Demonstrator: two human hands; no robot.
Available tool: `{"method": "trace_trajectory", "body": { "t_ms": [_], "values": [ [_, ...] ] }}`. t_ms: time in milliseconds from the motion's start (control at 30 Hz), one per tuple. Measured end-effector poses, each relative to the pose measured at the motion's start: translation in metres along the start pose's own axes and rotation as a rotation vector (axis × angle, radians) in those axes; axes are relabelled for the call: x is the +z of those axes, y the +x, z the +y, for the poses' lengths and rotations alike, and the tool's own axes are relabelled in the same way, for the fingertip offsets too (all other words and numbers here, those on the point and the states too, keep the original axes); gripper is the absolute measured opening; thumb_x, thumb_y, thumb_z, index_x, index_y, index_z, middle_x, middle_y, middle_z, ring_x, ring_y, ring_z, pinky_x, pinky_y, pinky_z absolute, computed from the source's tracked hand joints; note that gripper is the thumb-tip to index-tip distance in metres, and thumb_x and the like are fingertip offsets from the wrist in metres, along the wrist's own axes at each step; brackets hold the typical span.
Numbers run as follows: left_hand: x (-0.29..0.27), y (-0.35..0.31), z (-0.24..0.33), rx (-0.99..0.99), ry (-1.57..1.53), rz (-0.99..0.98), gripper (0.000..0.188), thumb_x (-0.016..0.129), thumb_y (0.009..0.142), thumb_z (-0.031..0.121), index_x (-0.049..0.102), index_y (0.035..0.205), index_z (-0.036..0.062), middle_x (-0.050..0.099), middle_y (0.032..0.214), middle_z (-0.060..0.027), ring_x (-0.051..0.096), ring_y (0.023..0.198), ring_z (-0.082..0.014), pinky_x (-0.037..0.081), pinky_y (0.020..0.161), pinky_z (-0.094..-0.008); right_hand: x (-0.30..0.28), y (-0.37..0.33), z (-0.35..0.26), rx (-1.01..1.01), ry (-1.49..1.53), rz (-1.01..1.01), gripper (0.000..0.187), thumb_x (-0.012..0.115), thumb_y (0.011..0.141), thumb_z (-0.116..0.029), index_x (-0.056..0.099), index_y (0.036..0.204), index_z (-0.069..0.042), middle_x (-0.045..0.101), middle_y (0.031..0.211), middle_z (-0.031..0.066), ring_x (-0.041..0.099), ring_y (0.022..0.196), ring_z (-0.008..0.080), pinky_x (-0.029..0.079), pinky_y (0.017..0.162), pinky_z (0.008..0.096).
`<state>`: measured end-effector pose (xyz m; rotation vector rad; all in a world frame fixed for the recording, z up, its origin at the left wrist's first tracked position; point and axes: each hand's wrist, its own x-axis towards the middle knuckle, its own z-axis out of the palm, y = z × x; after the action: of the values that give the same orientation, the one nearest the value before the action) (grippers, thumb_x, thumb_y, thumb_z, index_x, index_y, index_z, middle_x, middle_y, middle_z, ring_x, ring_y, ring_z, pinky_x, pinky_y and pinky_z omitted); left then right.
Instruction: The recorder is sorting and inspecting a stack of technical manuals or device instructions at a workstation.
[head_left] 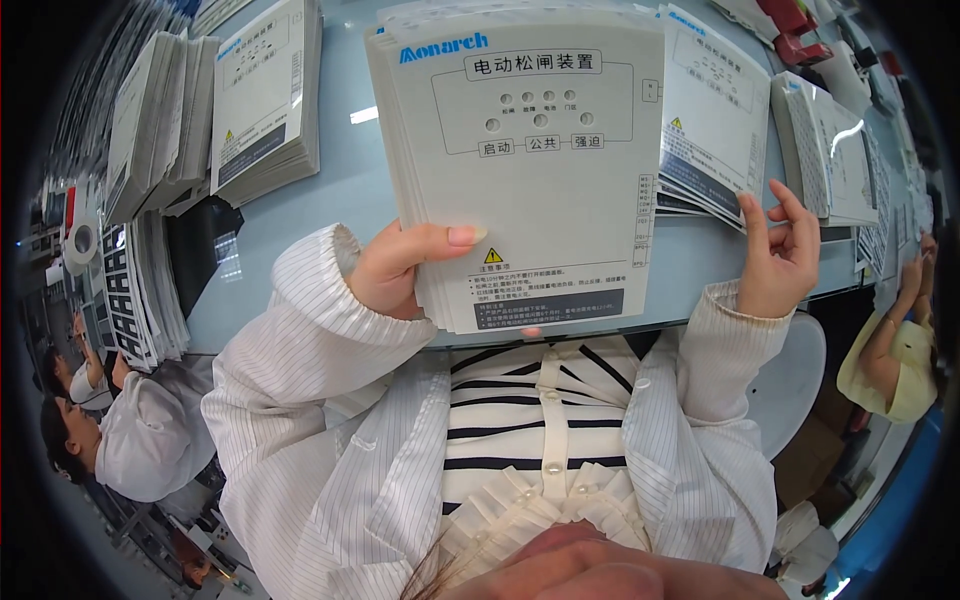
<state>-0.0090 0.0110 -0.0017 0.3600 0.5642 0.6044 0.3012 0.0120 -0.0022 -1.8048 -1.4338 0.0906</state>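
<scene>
My left hand [402, 262] grips a thick stack of white printed panel sheets [545, 205] by its lower left corner, thumb on top and a fingertip showing under the bottom edge. The stack is held up over the table's near edge. Its top sheet has a blue logo, small round holes, a yellow warning triangle and a dark text block. My right hand [780, 255] is raised with its fingers apart and holds nothing. It is beside a fanned pile of similar sheets [715, 110], close to that pile's lower right corner; whether a fingertip touches it I cannot tell.
More sheet stacks stand on the glossy table [330, 225]: one at the upper left [265, 95], a leaning one [150, 120] beside it, and another at the right [830, 150]. A tape roll [82, 242] lies far left. Other people sit at the left [150, 430] and right [890, 350].
</scene>
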Motion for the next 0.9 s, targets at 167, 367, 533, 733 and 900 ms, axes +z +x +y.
{"method": "trace_trajectory", "body": {
  "t_ms": [167, 367, 533, 733, 900],
  "values": [
    [0.007, 0.000, 0.003, 0.034, 0.061, 0.036, 0.062, 0.059, 0.082, 0.022, 0.033, 0.132, -0.0024, 0.050, 0.121, -0.0229, 0.056, 0.105, -0.0375, 0.054, 0.076, -0.0519, 0.000, -0.019, -0.025, -0.027, 0.440, -0.306, 0.025, 0.078, 0.069, -0.007, 0.066, 0.090, -0.001, 0.055, 0.074, 0.0005, 0.044, 0.055, 0.0042, 0.033, 0.050, 0.0178],
    [0.002, 0.000, 0.000, 0.053, 0.134, 0.082, 0.067, 0.062, 0.079, 0.026, 0.033, 0.132, -0.0023, 0.050, 0.121, -0.0243, 0.055, 0.107, -0.0378, 0.053, 0.080, -0.0491, -0.002, -0.026, -0.034, 0.038, 0.672, -0.820, 0.015, 0.075, 0.072, -0.004, 0.062, 0.078, 0.001, 0.057, 0.072, 0.0026, 0.047, 0.057, 0.0050, 0.036, 0.052, 0.0183],
    [0.008, -0.002, 0.005, 0.003, 0.142, 0.073, 0.068, 0.062, 0.080, 0.026, 0.031, 0.133, -0.0023, 0.050, 0.121, -0.0236, 0.055, 0.108, -0.0369, 0.052, 0.083, -0.0460, -0.002, -0.029, -0.034, 0.225, 0.812, -0.855, 0.011, 0.071, 0.075, -0.003, 0.061, 0.077, 0.003, 0.058, 0.073, 0.0040, 0.049, 0.059, 0.0062, 0.038, 0.053, 0.0183],
    [-0.002, -0.002, -0.001, 0.016, 0.082, 0.073, 0.066, 0.059, 0.082, 0.026, 0.030, 0.134, -0.0023, 0.049, 0.122, -0.0236, 0.055, 0.108, -0.0370, 0.052, 0.084, -0.0460, -0.002, -0.031, -0.035, 0.203, 0.808, -0.852, 0.011, 0.068, 0.079, -0.005, 0.060, 0.079, 0.004, 0.055, 0.074, 0.0040, 0.042, 0.051, 0.0044, 0.031, 0.047, 0.0175],
    [-0.003, -0.003, 0.000, 0.027, 0.180, 0.077, 0.066, 0.051, 0.087, 0.035, 0.024, 0.139, 0.0031, 0.041, 0.134, -0.0237, 0.048, 0.116, -0.0434, 0.047, 0.089, -0.0536, -0.006, -0.027, -0.037, 0.202, 0.794, -0.873, 0.011, 0.068, 0.079, -0.005, 0.061, 0.080, 0.004, 0.057, 0.074, 0.0042, 0.046, 0.055, 0.0054, 0.034, 0.050, 0.0179]
  ]
}}
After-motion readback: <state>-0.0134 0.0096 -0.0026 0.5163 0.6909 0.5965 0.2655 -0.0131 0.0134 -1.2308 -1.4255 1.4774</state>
